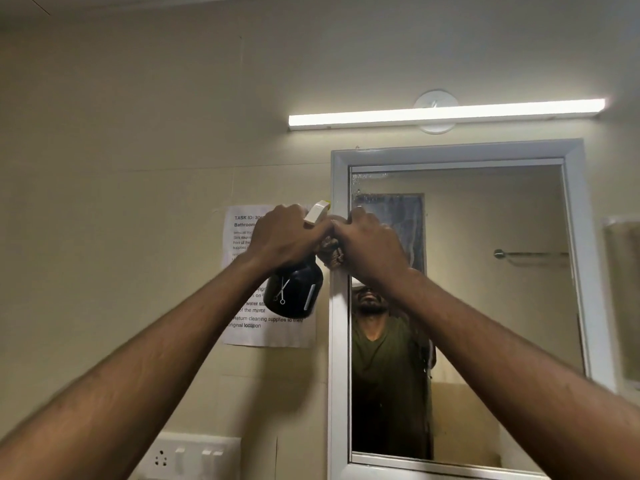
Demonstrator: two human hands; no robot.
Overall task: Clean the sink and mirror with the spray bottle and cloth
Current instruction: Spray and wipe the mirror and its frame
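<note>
Left hand: the left hand [287, 233] is raised before the wall, its fingers curled round the neck of the spray bottle [294, 292]; we read its grip as grasping the bottle just under the white trigger head [317, 212].
Spray bottle: a dark, rounded body with a scissors mark printed on it, hanging below the left hand and tilted slightly; it sits in front of the paper notice [266, 327] and just beside the mirror's left frame edge.
Right hand: the right hand [370, 244] is held against the left hand at the same height, fingers curled; its grip appears to be closed on a bunched brown cloth [331, 252] (only a small fold shows between the two hands, so we cannot be sure how it is held).
Mirror: the mirror [485, 306] has a pale frame [337, 375]; droplets and streaks mark the glass near its upper left corner, behind the right hand.
Reflection: we see in the glass a person in a dark green shirt, both arms raised, and a towel rail [530, 253] on the far wall.
Light: a lit tube lamp [446, 114] runs across the wall above the mirror.
Switch plate: a white socket and switch plate [194, 457] sits low on the wall, left of the mirror.
</note>
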